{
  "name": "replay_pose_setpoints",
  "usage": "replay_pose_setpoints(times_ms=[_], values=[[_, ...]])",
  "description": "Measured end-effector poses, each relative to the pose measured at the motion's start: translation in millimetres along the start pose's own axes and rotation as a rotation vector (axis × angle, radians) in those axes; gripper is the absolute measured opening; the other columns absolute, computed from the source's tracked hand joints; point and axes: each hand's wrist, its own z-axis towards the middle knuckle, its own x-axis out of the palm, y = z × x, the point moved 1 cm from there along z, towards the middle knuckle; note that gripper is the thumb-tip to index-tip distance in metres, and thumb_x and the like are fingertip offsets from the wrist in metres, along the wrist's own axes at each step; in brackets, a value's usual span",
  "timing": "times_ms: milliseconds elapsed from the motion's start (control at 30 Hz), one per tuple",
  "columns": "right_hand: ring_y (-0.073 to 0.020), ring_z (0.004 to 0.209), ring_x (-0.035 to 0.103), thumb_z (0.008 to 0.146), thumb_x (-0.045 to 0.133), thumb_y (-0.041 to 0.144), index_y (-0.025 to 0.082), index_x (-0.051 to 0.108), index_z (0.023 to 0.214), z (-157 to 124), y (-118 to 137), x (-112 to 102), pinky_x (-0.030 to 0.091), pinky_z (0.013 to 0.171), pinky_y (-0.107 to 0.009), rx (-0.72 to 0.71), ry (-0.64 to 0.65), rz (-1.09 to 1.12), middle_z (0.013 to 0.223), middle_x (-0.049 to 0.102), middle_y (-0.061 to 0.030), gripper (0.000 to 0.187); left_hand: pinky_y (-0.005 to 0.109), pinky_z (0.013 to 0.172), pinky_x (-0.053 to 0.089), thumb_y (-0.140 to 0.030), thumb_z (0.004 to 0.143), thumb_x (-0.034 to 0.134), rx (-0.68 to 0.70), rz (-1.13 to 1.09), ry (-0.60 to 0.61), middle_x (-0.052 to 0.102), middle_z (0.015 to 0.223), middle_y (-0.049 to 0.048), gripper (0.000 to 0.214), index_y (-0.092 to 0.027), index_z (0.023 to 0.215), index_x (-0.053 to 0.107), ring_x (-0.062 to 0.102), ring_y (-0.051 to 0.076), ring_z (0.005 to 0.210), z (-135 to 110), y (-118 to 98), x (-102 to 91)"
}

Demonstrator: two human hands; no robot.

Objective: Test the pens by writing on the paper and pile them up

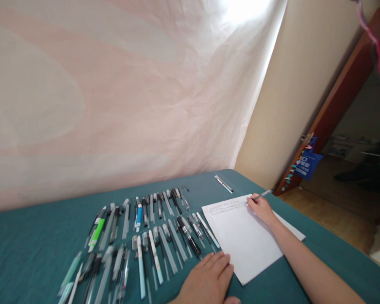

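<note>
A white sheet of paper lies on the teal tablecloth, with lines of small writing along its far edge. My right hand rests on the sheet's far right part, fingers closed round a thin pen whose tip touches the paper near the writing. My left hand lies flat with fingers stretched out, on the cloth at the sheet's near left corner, fingertips touching the paper's edge. Beside it lie several pens in rows.
A single pen lies alone near the table's far edge. A pale cloth backdrop hangs behind the table. A beige wall and an open wooden doorway stand to the right, with a floor beyond the table's right edge.
</note>
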Motion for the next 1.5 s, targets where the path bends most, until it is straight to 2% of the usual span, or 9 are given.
replay_pose_setpoints(times_ms=[333, 700, 867, 967, 1100, 1200, 1300, 1400, 1500], values=[[-0.0116, 0.045, 0.046, 0.073, 0.045, 0.038, 0.017, 0.051, 0.057, 0, 1, -1, 0.034, 0.047, -0.022, 0.003, 0.002, -0.032, 0.047, 0.049, 0.0021, 0.027, 0.041, 0.104, 0.022, -0.049, 0.085, 0.033, -0.012, -0.012, 0.011, 0.031, 0.138, 0.0115, 0.057, -0.015, 0.131, 0.036, 0.027, 0.027, 0.126, 0, -3, -4.3], [-0.0109, 0.043, 0.045, 0.069, 0.047, 0.035, 0.018, 0.050, 0.055, 3, 1, -1, 0.033, 0.045, -0.021, 0.049, -0.009, -0.011, 0.045, 0.048, 0.0033, 0.022, 0.041, 0.104, 0.022, -0.050, 0.086, 0.029, 0.002, 0.033, 0.009, 0.031, 0.138, 0.0116, 0.057, -0.015, 0.130, 0.036, 0.027, 0.026, 0.126, 0, 1, 0.6], [-0.0098, 0.041, 0.043, 0.072, 0.047, 0.039, 0.018, 0.050, 0.055, -2, 1, -1, 0.033, 0.042, -0.021, 0.075, -0.032, 0.058, 0.044, 0.045, 0.0044, 0.027, 0.042, 0.102, 0.026, -0.052, 0.085, 0.029, 0.043, 0.075, -0.041, 0.035, 0.136, 0.0120, 0.058, -0.015, 0.129, 0.035, 0.030, 0.026, 0.125, 1, 5, 5.8], [-0.0100, 0.040, 0.043, 0.073, 0.047, 0.043, 0.017, 0.053, 0.061, -3, 7, -2, 0.034, 0.041, -0.021, 0.076, -0.029, 0.100, 0.045, 0.047, 0.0034, 0.030, 0.041, 0.099, 0.032, -0.047, 0.088, 0.026, 0.061, 0.115, -0.080, 0.039, 0.133, 0.0116, 0.051, -0.016, 0.127, 0.038, 0.034, 0.026, 0.122, 3, 9, 14.9], [-0.0127, 0.047, 0.051, 0.077, 0.043, 0.048, 0.015, 0.060, 0.084, 1, 35, 1, 0.039, 0.044, -0.022, 0.031, 0.011, 0.166, 0.057, 0.058, -0.0019, 0.038, 0.038, 0.096, 0.036, -0.037, 0.090, 0.026, 0.054, 0.163, -0.171, 0.049, 0.125, 0.0109, 0.041, -0.017, 0.121, 0.045, 0.042, 0.025, 0.118, 5, 14, 14.9], [-0.0136, 0.048, 0.054, 0.080, 0.038, 0.050, 0.015, 0.058, 0.095, 6, 71, 21, 0.042, 0.045, -0.023, -0.045, 0.180, 0.255, 0.058, 0.060, -0.0026, 0.043, 0.037, 0.098, 0.033, -0.046, 0.084, 0.039, 0.020, 0.146, -0.202, 0.050, 0.124, 0.0110, 0.046, -0.016, 0.118, 0.048, 0.040, 0.026, 0.118, -2, 15, -5.0], [-0.0140, 0.048, 0.056, 0.080, 0.037, 0.049, 0.016, 0.058, 0.096, 13, 112, 57, 0.041, 0.041, -0.022, -0.132, 0.350, 0.254, 0.061, 0.061, -0.0033, 0.043, 0.038, 0.099, 0.030, -0.042, 0.082, 0.043, -0.097, 0.148, -0.245, 0.049, 0.124, 0.0116, 0.044, -0.014, 0.115, 0.051, 0.039, 0.027, 0.118, -14, 14, -35.1], [-0.0147, 0.058, 0.059, 0.077, 0.045, 0.045, 0.019, 0.060, 0.093, 25, 147, 102, 0.044, 0.047, -0.023, -0.206, 0.399, 0.241, 0.071, 0.064, -0.0038, 0.034, 0.038, 0.097, 0.032, -0.036, 0.084, 0.040, -0.227, 0.143, -0.291, 0.051, 0.120, 0.0114, 0.037, -0.015, 0.112, 0.053, 0.044, 0.026, 0.113, -26, 14, -63.0], [-0.0161, 0.065, 0.058, 0.069, 0.058, 0.035, 0.018, 0.062, 0.087, 36, 172, 145, 0.045, 0.060, -0.027, -0.270, 0.369, 0.204, 0.071, 0.064, -0.0035, 0.025, 0.036, 0.088, 0.039, -0.033, 0.085, 0.039, -0.329, 0.128, -0.312, 0.057, 0.108, 0.0097, 0.031, -0.018, 0.105, 0.057, 0.052, 0.023, 0.100, -36, 19, -82.8]])
